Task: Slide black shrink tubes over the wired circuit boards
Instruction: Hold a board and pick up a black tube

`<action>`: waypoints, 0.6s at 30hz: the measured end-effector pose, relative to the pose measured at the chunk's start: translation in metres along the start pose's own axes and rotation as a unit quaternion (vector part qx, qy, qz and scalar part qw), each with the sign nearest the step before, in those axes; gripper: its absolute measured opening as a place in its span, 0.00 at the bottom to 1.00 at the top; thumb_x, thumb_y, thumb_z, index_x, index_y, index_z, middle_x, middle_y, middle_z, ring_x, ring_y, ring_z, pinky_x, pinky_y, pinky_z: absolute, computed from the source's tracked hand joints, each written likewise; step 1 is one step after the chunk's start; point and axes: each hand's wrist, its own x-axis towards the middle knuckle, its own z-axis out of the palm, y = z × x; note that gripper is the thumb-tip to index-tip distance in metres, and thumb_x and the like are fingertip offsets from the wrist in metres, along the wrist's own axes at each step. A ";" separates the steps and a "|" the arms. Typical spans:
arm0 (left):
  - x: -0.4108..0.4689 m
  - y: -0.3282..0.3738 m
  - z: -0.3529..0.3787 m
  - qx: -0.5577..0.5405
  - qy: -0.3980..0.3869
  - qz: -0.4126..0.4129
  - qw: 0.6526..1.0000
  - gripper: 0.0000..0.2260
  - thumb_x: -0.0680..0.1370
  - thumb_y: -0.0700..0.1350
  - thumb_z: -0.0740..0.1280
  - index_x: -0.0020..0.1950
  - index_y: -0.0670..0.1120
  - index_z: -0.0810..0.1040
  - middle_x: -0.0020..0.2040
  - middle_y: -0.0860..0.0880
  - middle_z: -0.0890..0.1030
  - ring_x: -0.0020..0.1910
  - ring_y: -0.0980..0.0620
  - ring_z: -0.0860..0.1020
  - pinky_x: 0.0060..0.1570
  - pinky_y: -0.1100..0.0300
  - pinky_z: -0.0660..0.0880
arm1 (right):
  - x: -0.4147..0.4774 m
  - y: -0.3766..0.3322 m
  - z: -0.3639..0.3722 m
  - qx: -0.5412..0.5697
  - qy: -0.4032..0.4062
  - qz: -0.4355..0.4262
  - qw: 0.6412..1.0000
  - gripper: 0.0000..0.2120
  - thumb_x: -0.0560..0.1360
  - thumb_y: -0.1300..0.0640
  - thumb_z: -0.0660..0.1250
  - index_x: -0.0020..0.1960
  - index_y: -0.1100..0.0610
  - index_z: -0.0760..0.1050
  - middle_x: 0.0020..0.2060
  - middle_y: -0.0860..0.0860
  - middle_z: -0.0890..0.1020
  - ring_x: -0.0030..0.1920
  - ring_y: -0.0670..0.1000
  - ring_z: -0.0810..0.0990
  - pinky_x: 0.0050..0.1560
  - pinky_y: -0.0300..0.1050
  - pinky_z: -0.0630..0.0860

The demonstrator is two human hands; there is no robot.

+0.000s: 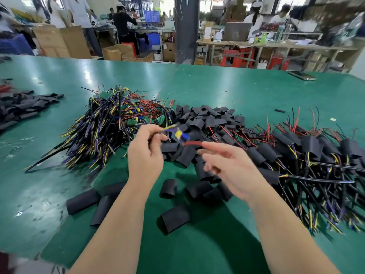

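Nearest the camera, two bare forearms are extended over the green table point(197, 86), with loose black shrink tubes point(174, 218) scattered flat on the surface between and beside them. A wired circuit board point(177, 135) is held above the tube pile, blurred; its long axis is seen to run roughly left to right, tilted slightly, with yellow-striped leads directed up-left and red wires point(192, 143) directed right. The left hand point(145, 153) is closed in a pinch on the board's left end. The right hand point(233, 167) is partly open, fingers loosely spread; its fingertip lies at the red wires, though contact cannot be confirmed. Unsleeved boards point(110, 119) are heaped at left, sleeved assemblies point(308, 155) at right.
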 end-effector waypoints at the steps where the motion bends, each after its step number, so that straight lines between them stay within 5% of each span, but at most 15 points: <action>1: -0.002 0.001 0.003 -0.004 -0.026 0.013 1.000 0.09 0.79 0.41 0.59 0.50 0.55 0.73 0.40 0.64 0.80 0.35 0.57 0.78 0.39 0.60 0.74 | -0.001 0.002 0.004 0.079 -0.037 0.021 0.996 0.20 0.72 0.72 0.67 0.62 0.62 0.75 0.48 0.58 0.83 0.32 0.47 0.79 0.33 0.37 0.70; 6: -0.006 -0.001 0.010 0.008 -0.093 0.034 0.995 0.08 0.79 0.41 0.59 0.51 0.53 0.75 0.38 0.57 0.80 0.36 0.55 0.78 0.37 0.65 0.73 | 0.004 0.004 0.004 0.153 -0.067 -0.054 0.985 0.22 0.62 0.64 0.71 0.56 0.56 0.78 0.46 0.52 0.85 0.39 0.45 0.81 0.37 0.35 0.75; 12: -0.006 0.007 0.012 0.022 -0.130 0.078 0.988 0.13 0.81 0.49 0.58 0.50 0.47 0.82 0.38 0.50 0.79 0.36 0.51 0.77 0.37 0.52 0.72 | 0.004 0.008 0.003 0.173 -0.073 -0.061 0.980 0.12 0.65 0.64 0.70 0.49 0.60 0.80 0.42 0.54 0.85 0.40 0.47 0.82 0.41 0.36 0.78; 18: -0.009 0.010 0.014 -0.001 -0.140 0.048 0.989 0.09 0.80 0.44 0.62 0.47 0.45 0.81 0.37 0.57 0.80 0.36 0.62 0.75 0.37 0.74 0.66 | 0.005 0.009 0.009 0.253 -0.009 0.000 0.968 0.04 0.70 0.70 0.67 0.43 0.63 0.77 0.33 0.53 0.83 0.33 0.48 0.83 0.37 0.35 0.79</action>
